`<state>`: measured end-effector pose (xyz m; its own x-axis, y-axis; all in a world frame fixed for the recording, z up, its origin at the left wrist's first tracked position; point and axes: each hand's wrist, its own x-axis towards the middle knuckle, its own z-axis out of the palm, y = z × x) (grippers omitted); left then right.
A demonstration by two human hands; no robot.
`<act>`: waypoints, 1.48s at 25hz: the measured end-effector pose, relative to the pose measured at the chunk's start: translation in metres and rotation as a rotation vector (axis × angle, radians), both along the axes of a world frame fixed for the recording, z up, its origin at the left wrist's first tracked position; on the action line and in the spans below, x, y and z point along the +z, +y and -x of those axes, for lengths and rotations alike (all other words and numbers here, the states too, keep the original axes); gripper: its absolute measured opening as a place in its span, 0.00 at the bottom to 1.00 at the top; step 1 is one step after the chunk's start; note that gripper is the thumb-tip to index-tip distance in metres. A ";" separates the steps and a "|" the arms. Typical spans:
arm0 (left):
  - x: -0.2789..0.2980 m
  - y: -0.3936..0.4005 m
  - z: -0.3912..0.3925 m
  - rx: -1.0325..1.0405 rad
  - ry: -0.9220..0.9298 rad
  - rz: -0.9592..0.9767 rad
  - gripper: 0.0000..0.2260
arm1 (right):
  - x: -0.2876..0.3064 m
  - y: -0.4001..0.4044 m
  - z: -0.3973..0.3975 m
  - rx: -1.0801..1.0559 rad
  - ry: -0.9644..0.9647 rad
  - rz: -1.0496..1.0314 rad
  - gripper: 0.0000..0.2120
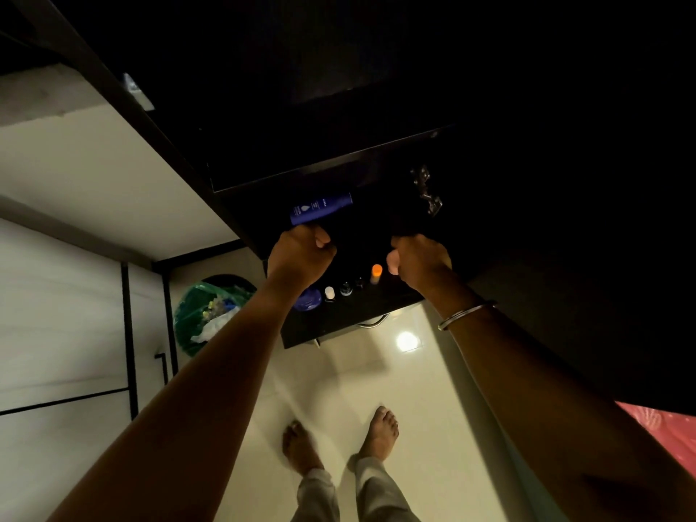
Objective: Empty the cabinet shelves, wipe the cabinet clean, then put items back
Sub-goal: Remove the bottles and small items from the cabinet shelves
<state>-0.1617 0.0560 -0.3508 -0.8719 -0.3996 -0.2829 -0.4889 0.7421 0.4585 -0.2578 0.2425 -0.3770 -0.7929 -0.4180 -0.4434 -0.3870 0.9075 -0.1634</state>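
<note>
Both bare arms reach far forward, side by side. The left hand (301, 250) is curled in a tight grip around a dark blue plastic bottle (320, 209). The right hand (420, 259) is also curled, its contents lost in shadow; a thin metal bangle (465, 314) circles that wrist.

Glossy tiled floor (414, 371); metal bangle (465, 314); dark matt cabinet (339, 152).

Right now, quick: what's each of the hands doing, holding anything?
Left hand: gripping the blue bottle by its lower end.
Right hand: fingers curled as if gripping, but whatever is there is lost in the dark cabinet; cannot be told.
</note>
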 end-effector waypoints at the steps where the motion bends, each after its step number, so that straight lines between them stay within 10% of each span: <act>1: 0.001 0.001 0.000 0.007 0.000 -0.008 0.07 | 0.002 0.002 -0.001 0.019 0.003 -0.005 0.09; 7: 0.004 -0.003 -0.003 0.030 0.050 -0.044 0.07 | 0.027 -0.002 0.001 0.059 0.004 -0.001 0.29; 37: -0.033 -0.047 -0.014 0.212 0.227 -0.194 0.07 | -0.035 -0.152 0.031 0.423 0.118 -0.024 0.23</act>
